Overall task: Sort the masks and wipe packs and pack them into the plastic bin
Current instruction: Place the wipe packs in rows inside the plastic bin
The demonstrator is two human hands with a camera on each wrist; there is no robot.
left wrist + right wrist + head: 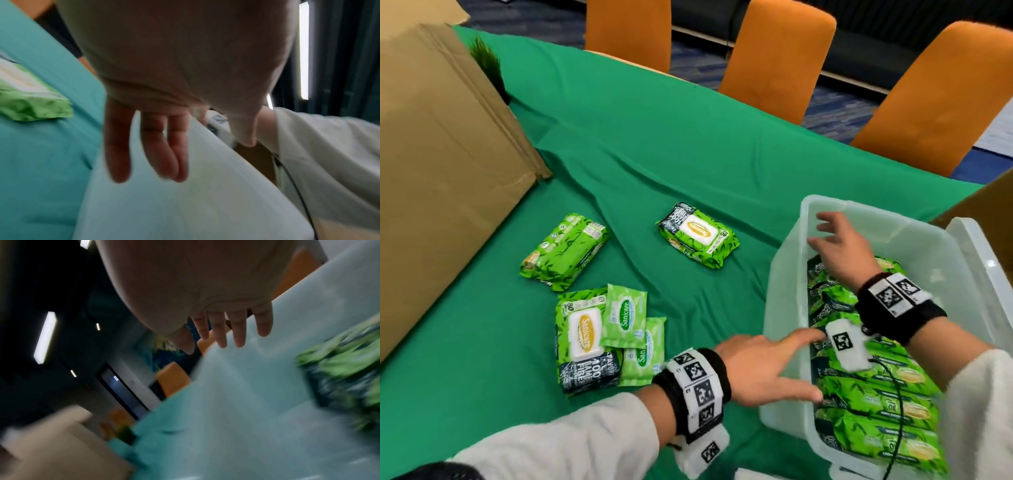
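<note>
The plastic bin (787, 270), translucent and frosted white, sits at the lower right of the head view on the green-clothed surface (640, 154). Inside it, large bright-green wipe packs (876, 397) with leaf print and dark ends lie in a row. The left hand (760, 370) reaches over the bin's near wall, fingers straight and spread, holding nothing. The right hand (835, 246) hovers inside the bin's far end, fingers relaxed and apart, also empty. On the surface left of the bin lie three more large packs (698, 234), and two small pale-green Sanicare packs (624, 315) overlap the nearest one.
</note>
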